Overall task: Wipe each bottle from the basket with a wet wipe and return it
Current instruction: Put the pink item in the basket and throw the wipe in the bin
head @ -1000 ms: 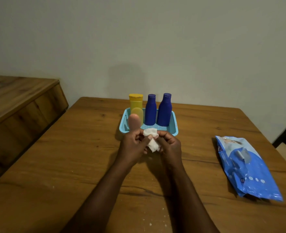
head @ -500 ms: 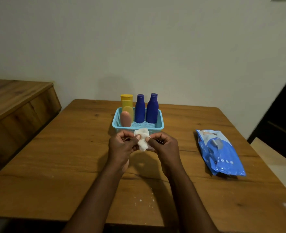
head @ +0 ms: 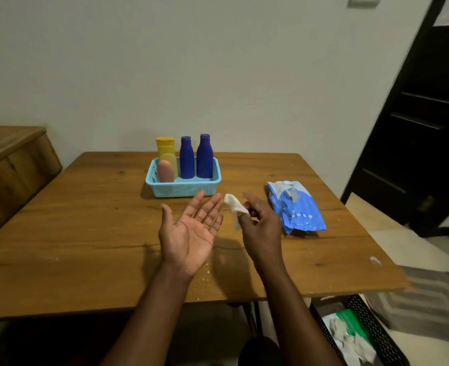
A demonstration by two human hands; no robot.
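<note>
While the left hand point(head: 191, 231) lies palm-up with fingers spread, the right hand point(head: 260, 225) pinches the wet wipe point(head: 234, 206), its long axis hanging downward. Four bottles stand upright in the basket point(head: 183, 190) near the table's far edge.

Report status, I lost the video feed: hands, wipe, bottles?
Left hand open, palm up, empty. Right hand pinches the wet wipe. Bottles all standing in the basket. Nothing blocking the basket.
</note>
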